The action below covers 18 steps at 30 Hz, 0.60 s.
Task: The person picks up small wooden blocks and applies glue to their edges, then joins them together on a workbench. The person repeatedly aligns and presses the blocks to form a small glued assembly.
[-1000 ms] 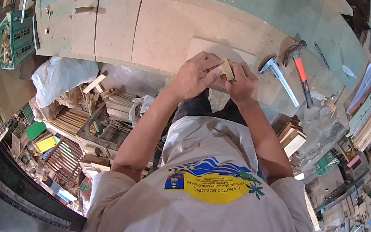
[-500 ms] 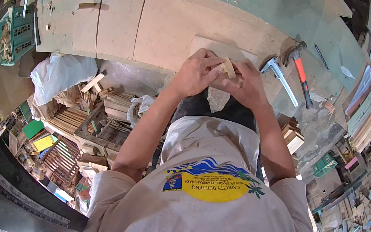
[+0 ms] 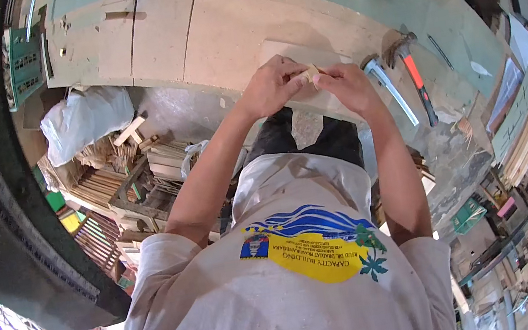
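1. Left hand (image 3: 271,85): raised in front of the body at the near edge of the workbench (image 3: 236,25); fingers curled, fingertips pinched on one end of a small wooden piece (image 3: 312,73).
2. Right hand (image 3: 349,86): directly beside the left hand, fingertips touching it; thumb and fingers closed on the other end of the same wooden piece; grip narrow on both sides.
3. Small wooden piece: pale, short, held in the air between both hands above the bench edge; only a small part shows between the fingers, so its full shape cannot be told.
4. Workbench: flat pale boards laid side by side, with a green surface beyond them; a thin pale panel lies on it just behind the hands.
5. Hammer (image 3: 412,71): red and black handle, lying on the bench near the right hand, not touched; a second tool with a light metallic shaft (image 3: 390,88) lies beside it, closer to the hand.
6. White bag (image 3: 86,120): on the floor to the left, below the bench edge; a heap of wooden slats and frames (image 3: 123,179) next to it, well apart from both hands.
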Motion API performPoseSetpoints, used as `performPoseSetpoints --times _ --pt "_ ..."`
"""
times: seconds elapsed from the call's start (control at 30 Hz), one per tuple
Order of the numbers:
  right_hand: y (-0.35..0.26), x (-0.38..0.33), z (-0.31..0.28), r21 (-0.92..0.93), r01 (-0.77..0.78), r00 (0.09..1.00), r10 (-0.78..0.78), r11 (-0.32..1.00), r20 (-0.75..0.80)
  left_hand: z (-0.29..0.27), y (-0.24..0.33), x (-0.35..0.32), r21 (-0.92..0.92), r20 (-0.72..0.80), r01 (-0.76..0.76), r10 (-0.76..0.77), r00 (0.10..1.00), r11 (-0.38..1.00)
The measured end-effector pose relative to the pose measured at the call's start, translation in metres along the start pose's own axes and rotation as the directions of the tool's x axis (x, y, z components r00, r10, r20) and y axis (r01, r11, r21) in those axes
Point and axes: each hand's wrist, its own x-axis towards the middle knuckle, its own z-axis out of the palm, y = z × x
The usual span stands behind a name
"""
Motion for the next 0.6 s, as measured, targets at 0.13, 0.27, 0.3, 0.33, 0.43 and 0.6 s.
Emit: performPoseSetpoints --times 0.13,0.27,0.3,0.33,0.43,0.6 --pt "-0.018 -0.011 -0.008 -0.034 0.049 0.999 -0.050 0.998 -0.010 0.000 -0.002 0.004 -0.051 0.010 0.044 -0.044 0.999 0.998" --pt "-0.015 -0.005 -0.008 -0.091 0.062 0.997 -0.065 0.994 -0.033 -0.010 -0.008 0.011 -0.041 0.020 0.038 -0.037 0.999 0.998" --pt "-0.012 -0.006 -0.006 -0.081 0.088 0.995 -0.092 0.993 -0.047 -0.009 -0.009 0.009 -0.041 0.054 0.063 -0.061 0.997 0.997" --pt "-0.011 -0.006 -0.004 -0.075 0.118 0.991 -0.122 0.990 -0.057 -0.009 -0.007 0.007 -0.042 0.082 0.091 -0.087 0.993 0.995" --pt "-0.008 -0.005 0.001 -0.023 0.086 0.992 -0.088 0.996 -0.090 -0.008 -0.001 0.006 0.009 0.108 0.063 -0.064 0.992 0.998" --pt "0.006 0.000 0.009 0.152 0.125 0.989 -0.110 0.980 -0.102 -0.007 0.003 0.004 0.132 0.086 -0.038 0.026 0.996 0.991"
